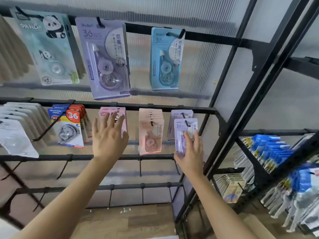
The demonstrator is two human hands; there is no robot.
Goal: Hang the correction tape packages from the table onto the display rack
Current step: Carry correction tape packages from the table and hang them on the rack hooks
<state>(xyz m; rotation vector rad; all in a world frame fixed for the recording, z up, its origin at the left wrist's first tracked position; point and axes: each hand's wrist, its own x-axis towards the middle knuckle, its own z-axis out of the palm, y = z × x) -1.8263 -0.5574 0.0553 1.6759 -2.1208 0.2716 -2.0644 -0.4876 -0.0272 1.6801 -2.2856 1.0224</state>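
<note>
Black rack (pixel 155 107) against ribbed translucent wall (pixel 198 69); wood floor (pixel 138 219) below. Left grip (pixel 108 140) fingers apart, at pink packs (pixel 119 110); right grip (pixel 191 156) clamped on purple pack (pixel 181 128).

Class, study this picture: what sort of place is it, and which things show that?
Probably a stationery shop: a black rack with hooks, correction tape packages hanging in rows of identical stock, and more blue packs displayed to the right.

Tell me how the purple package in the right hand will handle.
Probably light: the right hand holds the purple package with fingers alone. Its flat card looks stiff, the blister maybe slippery. On one hook it would likely swing.
</note>
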